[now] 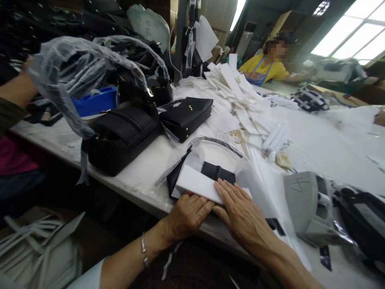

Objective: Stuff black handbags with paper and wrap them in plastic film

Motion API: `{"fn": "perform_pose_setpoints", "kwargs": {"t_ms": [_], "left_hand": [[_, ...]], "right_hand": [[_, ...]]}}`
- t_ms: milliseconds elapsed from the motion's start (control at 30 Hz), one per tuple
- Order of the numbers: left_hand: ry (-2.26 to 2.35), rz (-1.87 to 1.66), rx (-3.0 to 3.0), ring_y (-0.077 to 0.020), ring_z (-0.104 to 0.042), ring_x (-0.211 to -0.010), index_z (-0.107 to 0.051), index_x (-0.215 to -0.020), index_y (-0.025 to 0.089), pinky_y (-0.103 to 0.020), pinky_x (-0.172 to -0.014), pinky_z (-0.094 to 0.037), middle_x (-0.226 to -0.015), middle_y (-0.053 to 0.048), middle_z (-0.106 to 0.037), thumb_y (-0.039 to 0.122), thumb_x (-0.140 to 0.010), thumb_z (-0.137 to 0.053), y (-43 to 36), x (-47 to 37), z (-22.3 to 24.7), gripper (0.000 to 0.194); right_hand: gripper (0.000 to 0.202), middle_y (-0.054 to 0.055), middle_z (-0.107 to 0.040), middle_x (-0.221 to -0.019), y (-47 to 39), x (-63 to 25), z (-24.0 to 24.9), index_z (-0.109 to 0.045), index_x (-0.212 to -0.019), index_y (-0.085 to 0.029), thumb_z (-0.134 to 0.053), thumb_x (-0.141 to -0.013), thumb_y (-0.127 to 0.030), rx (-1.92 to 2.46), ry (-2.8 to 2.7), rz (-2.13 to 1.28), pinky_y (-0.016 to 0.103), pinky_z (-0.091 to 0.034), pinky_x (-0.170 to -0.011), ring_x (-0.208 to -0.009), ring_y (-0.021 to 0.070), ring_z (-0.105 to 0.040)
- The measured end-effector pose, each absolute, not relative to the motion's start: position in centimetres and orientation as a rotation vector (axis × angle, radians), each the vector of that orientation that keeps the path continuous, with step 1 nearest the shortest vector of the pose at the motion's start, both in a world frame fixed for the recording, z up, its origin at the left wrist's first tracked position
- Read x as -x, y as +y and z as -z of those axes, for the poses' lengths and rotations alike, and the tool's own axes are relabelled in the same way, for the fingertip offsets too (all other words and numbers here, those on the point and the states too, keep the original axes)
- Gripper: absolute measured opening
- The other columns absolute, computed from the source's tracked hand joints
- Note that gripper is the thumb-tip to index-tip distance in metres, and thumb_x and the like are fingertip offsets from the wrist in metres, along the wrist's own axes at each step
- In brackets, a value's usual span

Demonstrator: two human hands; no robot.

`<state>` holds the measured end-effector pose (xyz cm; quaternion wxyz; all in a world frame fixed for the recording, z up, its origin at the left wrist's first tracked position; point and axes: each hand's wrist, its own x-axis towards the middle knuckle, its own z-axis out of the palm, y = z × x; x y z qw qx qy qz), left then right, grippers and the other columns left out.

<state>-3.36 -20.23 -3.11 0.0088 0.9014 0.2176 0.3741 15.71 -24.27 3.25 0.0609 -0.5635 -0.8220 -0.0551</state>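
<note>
A small black handbag lies at the near edge of the table, with a white foam sheet across its front. The bag's handle is in clear wrap and arches behind it. A black flap or strap piece shows just past the sheet. My left hand has its fingers curled closed on the sheet's near edge. Over the sheet's right part my right hand lies flat, fingers stretched out, its thumb toward the near edge. What lies under both palms is hidden.
Black handbags stand to the left, one with wrapped handles. White foam strips are heaped behind. A grey tape dispenser stands to the right. Another person's arm reaches in at left; a person in yellow works farther back.
</note>
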Motion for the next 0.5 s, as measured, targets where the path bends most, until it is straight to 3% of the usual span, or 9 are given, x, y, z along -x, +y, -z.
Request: {"fn": "perform_pose_setpoints", "kwargs": {"t_ms": [133,300,400,500], "left_hand": [[0.519,-1.247,-2.707,-0.0191,-0.065,-0.101,-0.059,-0.118,0.011,-0.035,-0.088,-0.052,-0.106,-0.011,-0.071,0.017,-0.095,-0.052,-20.1,3.8,2.6,0.024],[0.324,-1.346,-2.601,-0.0165,-0.065,-0.104,-0.061,-0.113,0.012,-0.031,-0.091,-0.054,-0.101,-0.009,-0.072,0.01,-0.093,-0.047,-20.1,3.9,-0.6,0.025],[0.445,-1.241,-2.696,-0.0212,-0.056,-0.124,-0.055,-0.127,0.011,-0.038,-0.105,-0.048,-0.121,-0.012,-0.067,0.013,-0.093,-0.048,-19.3,3.1,-2.5,0.035],[0.775,-0.939,-2.818,-0.0261,-0.049,-0.133,-0.047,-0.137,0.009,-0.045,-0.112,-0.04,-0.136,-0.016,-0.059,0.03,-0.097,-0.049,-18.2,2.0,-1.9,0.045]], "right_hand": [[0.066,0.019,-0.05,-0.145,-24.8,-16.0,-2.5,-0.045,-0.141,-0.009,-0.06,-0.09,-0.047,1.68,-2.498,0.138,0.05,-0.04,-0.11,-0.132,0.0316,-0.048],[0.061,0.015,-0.044,-0.15,-25.0,-15.7,-2.0,-0.042,-0.144,-0.011,-0.059,-0.09,-0.032,1.747,-2.494,0.208,0.051,-0.038,-0.11,-0.135,0.0327,-0.045],[0.057,0.014,-0.047,-0.149,-25.1,-15.5,-1.5,-0.044,-0.143,-0.013,-0.058,-0.09,-0.025,1.769,-2.472,0.242,0.051,-0.036,-0.111,-0.135,0.0318,-0.045],[0.063,0.016,-0.048,-0.148,-25.2,-15.1,-1.4,-0.043,-0.143,-0.011,-0.064,-0.087,-0.031,1.795,-2.417,0.23,0.053,-0.035,-0.112,-0.134,0.0335,-0.045]]}}
